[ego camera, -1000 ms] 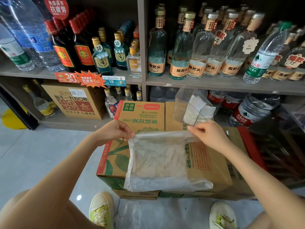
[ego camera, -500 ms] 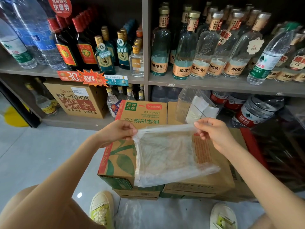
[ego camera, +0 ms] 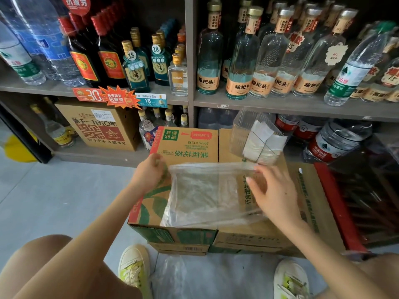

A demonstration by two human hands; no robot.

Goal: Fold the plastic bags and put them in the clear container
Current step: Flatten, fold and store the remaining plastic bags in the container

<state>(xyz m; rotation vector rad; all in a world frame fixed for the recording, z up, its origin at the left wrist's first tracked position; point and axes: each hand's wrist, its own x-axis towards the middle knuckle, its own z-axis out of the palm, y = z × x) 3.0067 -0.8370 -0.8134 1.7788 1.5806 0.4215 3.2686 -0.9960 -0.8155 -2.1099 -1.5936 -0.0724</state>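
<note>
My left hand (ego camera: 149,175) pinches a corner of the plastic bag (ego camera: 205,195) between my hands, my right hand (ego camera: 275,192) lies open on it, and I think it needs more folds before joining the folded bags (ego camera: 259,141) in the clear container (ego camera: 239,130) past my right hand.

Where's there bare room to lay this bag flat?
Bare cardboard on the tea carton behind the plastic bag, left of the clear container; also the brown box between the right hand and the red crate. Grey floor left of the carton is bare. Shelves are packed with bottles.
</note>
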